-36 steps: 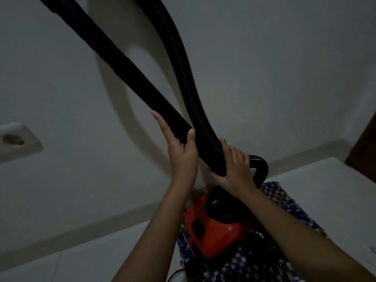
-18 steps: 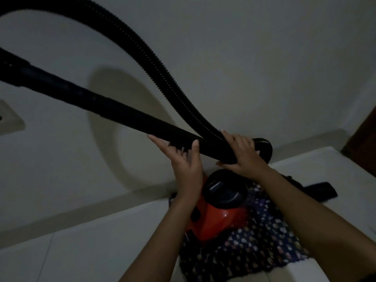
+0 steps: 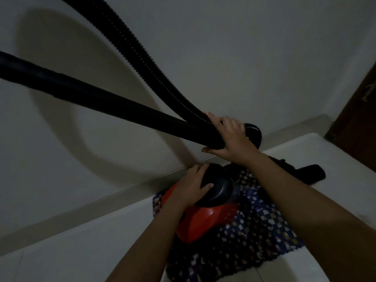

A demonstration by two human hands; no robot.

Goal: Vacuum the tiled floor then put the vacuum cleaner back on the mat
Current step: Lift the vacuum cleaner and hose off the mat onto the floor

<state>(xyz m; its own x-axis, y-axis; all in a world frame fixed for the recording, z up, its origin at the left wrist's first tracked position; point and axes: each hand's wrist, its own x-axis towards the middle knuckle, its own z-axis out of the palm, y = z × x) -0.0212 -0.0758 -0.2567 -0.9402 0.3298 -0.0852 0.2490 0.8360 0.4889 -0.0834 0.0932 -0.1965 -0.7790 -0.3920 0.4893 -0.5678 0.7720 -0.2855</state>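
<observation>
A red vacuum cleaner (image 3: 205, 222) with a black top stands on a dark patterned mat (image 3: 254, 237) by the wall. My left hand (image 3: 193, 186) rests on the black top of the vacuum, fingers curled over its edge. My right hand (image 3: 227, 135) grips the rigid black tube (image 3: 101, 98) where it meets the ribbed hose (image 3: 142, 55). The tube slants up to the left, and the hose arcs up out of view. A black floor nozzle (image 3: 303, 171) lies on the tiles behind the mat.
White tiled floor (image 3: 81, 251) surrounds the mat. A pale wall with a skirting board (image 3: 101, 202) runs right behind the vacuum. A dark wooden door frame (image 3: 358, 110) stands at the far right.
My left hand let go of the tube and dropped onto the vacuum's black top. The right hand kept its grip, and the tube stayed slanted low to the left.
</observation>
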